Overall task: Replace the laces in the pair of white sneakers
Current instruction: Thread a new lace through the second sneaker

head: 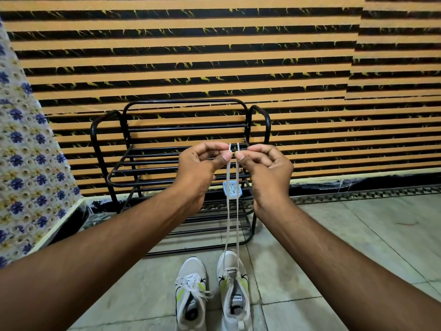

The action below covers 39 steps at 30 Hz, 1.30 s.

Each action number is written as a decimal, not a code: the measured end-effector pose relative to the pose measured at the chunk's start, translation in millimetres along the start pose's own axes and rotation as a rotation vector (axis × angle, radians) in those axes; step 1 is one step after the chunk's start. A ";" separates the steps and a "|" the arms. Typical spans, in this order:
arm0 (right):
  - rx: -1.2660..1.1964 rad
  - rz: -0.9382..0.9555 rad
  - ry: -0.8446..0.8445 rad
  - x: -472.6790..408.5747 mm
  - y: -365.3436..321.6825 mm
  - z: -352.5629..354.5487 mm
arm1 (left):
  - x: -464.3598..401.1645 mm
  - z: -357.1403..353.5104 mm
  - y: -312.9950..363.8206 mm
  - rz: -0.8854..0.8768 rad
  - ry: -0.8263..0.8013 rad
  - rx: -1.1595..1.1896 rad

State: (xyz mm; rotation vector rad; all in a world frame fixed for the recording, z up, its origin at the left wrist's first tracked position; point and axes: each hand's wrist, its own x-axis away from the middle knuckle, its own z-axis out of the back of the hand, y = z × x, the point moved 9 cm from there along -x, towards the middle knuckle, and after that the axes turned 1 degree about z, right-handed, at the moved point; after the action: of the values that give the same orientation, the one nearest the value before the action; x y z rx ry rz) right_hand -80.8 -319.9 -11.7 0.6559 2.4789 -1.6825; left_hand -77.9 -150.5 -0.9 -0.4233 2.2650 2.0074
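In the head view, both hands are raised before the black metal shoe rack. The left hand and the right hand each pinch one end of a flat white lace, its two strands running down to the right white sneaker on the tiled floor. The left white sneaker lies beside it, laced. Judging by this, the ends are being evened after the bottom eyelets; next comes crossing them into the higher eyelets.

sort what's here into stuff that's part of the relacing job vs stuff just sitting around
Part of the job:
right sneaker
left sneaker, laced
white lace, both ends pulled up
left hand and right hand, one lace end pinched in each

Just sitting around:
black metal shoe rack
small blue tray on the rack
floral cloth
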 end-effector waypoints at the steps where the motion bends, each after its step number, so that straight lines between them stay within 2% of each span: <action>1: -0.007 -0.002 -0.001 0.1 0.3 -0.2 | -0.5 -0.3 0.3 -0.006 -0.005 -0.010; 27: -0.016 0.033 0.004 -1.4 2.4 6.7 | 0.2 3.5 -3.2 -0.017 0.020 -0.031; 30: 0.055 0.055 -0.006 -9.5 7.9 15.1 | -3.5 5.7 -10.9 0.008 0.003 -0.023; 36: 0.215 -0.050 0.048 -34.9 63.1 61.1 | -12.5 11.2 -71.3 0.072 -0.105 -0.357; 39: 0.371 -0.025 0.071 -45.1 86.7 85.3 | -9.2 16.0 -120.7 0.129 -0.185 -0.500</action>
State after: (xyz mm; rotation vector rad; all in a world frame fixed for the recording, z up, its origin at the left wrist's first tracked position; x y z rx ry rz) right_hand -21.3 -383.9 -107.5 0.7274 2.2420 -2.1907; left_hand -39.5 -145.5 -116.8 -0.1134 1.7096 2.5546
